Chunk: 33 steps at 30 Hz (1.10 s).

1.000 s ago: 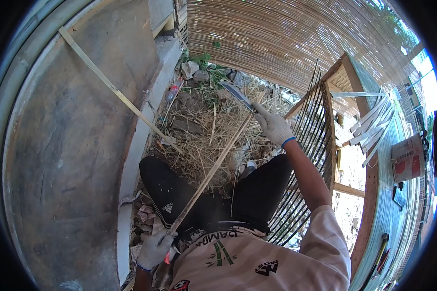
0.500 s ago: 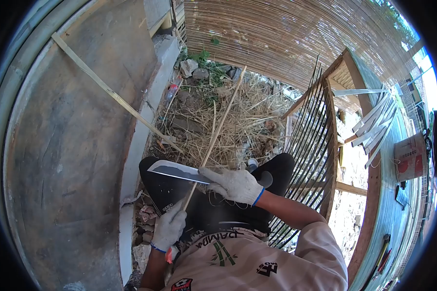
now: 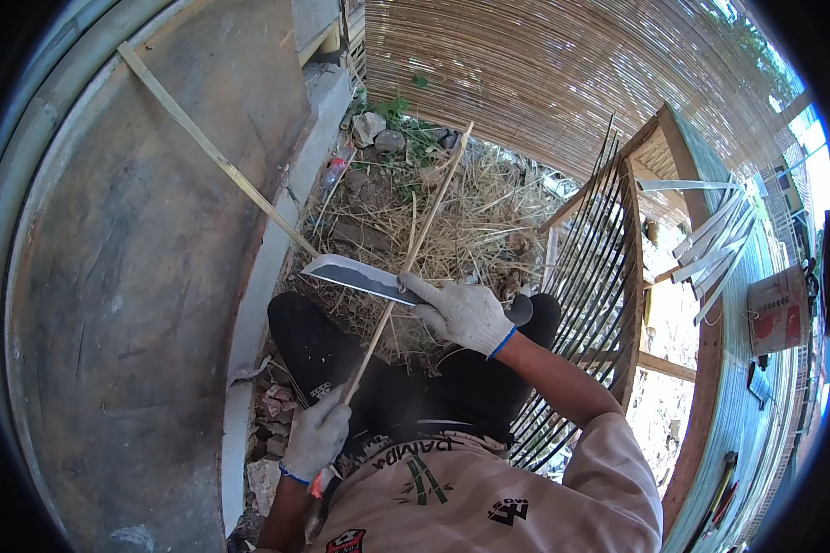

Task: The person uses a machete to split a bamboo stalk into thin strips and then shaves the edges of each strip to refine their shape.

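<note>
A long thin bamboo strip (image 3: pixel 431 221) runs from my lap up and away over the straw. Its near end is in my left hand (image 3: pixel 317 437), gloved in white, with the fingers closed round it. My right hand (image 3: pixel 466 315), also gloved, is closed on a large knife. The wide dark blade (image 3: pixel 352 276) points left and lies across the strip about midway along it. Part of the knife's rounded handle end (image 3: pixel 520 311) shows beyond my right hand. My right fingertips are at the strip, beside the blade.
Another strip (image 3: pixel 214 155) leans across the brown board (image 3: pixel 148 276) at left. Dry straw (image 3: pixel 470 221) and stones (image 3: pixel 369 128) cover the ground ahead. At right stand a slatted frame (image 3: pixel 586 267), a bundle of pale strips (image 3: pixel 717 238) and a bucket (image 3: pixel 776 311).
My right hand and the knife have moved away from my body, up along the strip. My left hand still grips the near end. The view has shifted slightly.
</note>
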{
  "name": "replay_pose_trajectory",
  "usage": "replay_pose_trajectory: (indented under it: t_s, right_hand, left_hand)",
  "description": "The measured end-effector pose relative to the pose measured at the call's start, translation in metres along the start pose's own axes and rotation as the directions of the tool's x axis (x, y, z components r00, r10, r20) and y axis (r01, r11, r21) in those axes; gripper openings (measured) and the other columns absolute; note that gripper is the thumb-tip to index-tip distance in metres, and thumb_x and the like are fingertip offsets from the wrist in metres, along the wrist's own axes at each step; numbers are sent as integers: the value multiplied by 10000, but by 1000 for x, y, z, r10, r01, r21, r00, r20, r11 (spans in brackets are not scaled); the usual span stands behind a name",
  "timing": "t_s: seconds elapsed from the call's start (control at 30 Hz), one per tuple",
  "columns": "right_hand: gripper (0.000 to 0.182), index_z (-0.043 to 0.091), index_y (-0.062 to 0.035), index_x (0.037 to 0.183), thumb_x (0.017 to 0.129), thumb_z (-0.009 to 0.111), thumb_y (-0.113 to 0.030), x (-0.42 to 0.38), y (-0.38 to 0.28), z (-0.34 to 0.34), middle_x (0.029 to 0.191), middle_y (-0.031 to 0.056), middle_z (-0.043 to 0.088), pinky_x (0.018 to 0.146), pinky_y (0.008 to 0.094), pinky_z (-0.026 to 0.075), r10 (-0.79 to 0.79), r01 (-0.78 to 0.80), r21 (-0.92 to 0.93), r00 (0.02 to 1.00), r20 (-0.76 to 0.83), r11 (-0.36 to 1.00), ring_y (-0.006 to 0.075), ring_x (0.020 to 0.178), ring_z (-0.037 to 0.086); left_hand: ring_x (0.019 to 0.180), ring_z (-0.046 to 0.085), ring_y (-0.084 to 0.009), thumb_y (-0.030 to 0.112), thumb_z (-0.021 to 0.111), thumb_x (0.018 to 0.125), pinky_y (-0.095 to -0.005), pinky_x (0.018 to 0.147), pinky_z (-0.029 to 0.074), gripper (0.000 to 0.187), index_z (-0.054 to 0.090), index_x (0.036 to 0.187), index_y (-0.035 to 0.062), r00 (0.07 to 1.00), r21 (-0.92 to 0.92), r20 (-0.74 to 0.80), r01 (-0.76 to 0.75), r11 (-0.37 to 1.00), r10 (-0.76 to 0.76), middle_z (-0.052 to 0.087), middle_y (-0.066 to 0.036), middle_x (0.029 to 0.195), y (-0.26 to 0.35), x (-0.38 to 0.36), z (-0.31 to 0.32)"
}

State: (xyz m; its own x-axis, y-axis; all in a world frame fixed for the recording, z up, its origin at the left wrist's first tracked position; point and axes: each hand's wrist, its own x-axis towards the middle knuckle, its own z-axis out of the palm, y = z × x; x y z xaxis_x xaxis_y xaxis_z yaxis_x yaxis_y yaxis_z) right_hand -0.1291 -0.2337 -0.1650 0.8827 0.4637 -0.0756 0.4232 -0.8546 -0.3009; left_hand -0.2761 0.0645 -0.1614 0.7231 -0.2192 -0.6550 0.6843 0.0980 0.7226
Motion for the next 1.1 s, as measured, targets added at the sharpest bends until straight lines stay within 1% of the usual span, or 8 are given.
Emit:
replay_pose_trajectory:
  t_s: [0.2,0.37,0.47,0.6,0.73,0.83,0.93,1.1]
  right_hand:
    - [591,381,-249,1592,1053,533,-440,5,-1,-12,802,152,655,611,491,557,0,0,-2,998,64,1000,358,691,698]
    - [545,372,-256,1579,1074,485,-425,14,42,-15,947,178,711,639,525,560,172,-170,25,975,-142,985,377,733,717]
    - [549,358,-250,1593,1077,480,-389,17,63,-40,941,199,718,681,529,556,316,-316,-60,949,-15,947,403,767,715]
    - [539,386,-235,1601,1092,443,-402,18,111,-46,864,221,721,753,543,549,370,-377,-10,913,-174,926,421,799,716]
    - [564,344,-195,1615,1104,414,-423,25,124,-50,878,231,723,765,540,556,274,-291,-192,955,-112,937,420,818,719]
    - [591,309,-159,1623,1100,424,-410,24,126,-26,870,235,718,748,553,551,323,-323,42,915,-239,945,432,791,713]
    - [621,281,-183,1622,1080,469,-423,15,82,-24,881,229,718,705,546,547,311,-296,124,942,-125,947,439,781,710]
    - [606,326,-220,1601,1068,497,-453,-11,6,-3,797,177,685,574,512,551,59,-60,76,998,14,995,380,675,708]
  left_hand:
    - [498,368,-9,160,502,1078,-196,444,300,428,524,1497,72,1000,96,4,-20,995,20,400,105,664,-5,4,-8]
    - [505,370,-11,133,517,1068,-199,456,312,444,525,1505,58,999,94,45,1,996,-5,419,94,672,-13,-15,-19]
    - [503,388,-16,110,524,1058,-205,455,334,454,528,1509,50,996,80,87,20,997,-27,454,83,684,-26,-26,-30]
    - [530,448,-27,121,544,1046,-213,493,388,462,532,1496,18,995,168,81,45,985,-60,488,70,709,-26,-49,-43]
    - [637,530,-40,126,556,1033,-215,577,446,455,554,1470,-1,995,229,80,34,973,-54,569,33,784,-37,-46,-54]
    - [880,646,-153,117,579,992,-294,808,531,464,570,1432,-30,995,537,-15,-77,840,101,713,-108,1054,-37,-41,-52]
    - [951,676,-186,136,579,991,-311,875,532,459,581,1423,-21,963,612,-3,-210,762,268,726,-162,1114,-25,-28,-33]
    - [1087,694,-213,191,573,1018,-329,972,514,468,569,1447,5,971,537,-101,-131,833,218,721,-213,1222,-27,8,-13]
